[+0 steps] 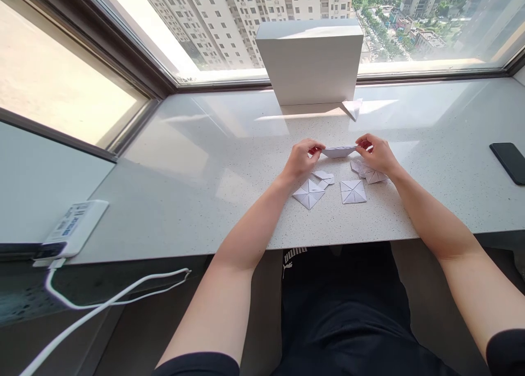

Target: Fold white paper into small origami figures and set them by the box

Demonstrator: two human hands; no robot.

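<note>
My left hand (pixel 301 157) and my right hand (pixel 377 154) pinch opposite ends of a folded white paper piece (pixel 338 152), which is long, shallow and boat-like. It is held just above the speckled white stone counter (pixel 430 195). Below my hands lie several other folded paper pieces. A creased paper square (pixel 353 192) and a tilted creased square (pixel 309 194) lie nearest me. A small folded piece (pixel 324 175) sits near my left hand, and an overlapping folded piece (pixel 369 174) lies under my right hand.
A white box (pixel 309 62) stands on edge at the window, with a pointed paper piece (pixel 353 109) at its right corner. A black phone (pixel 508 163) lies at the right. A white power bank (pixel 74 228) sits at the left edge, its white cable (pixel 102 294) hanging below the counter.
</note>
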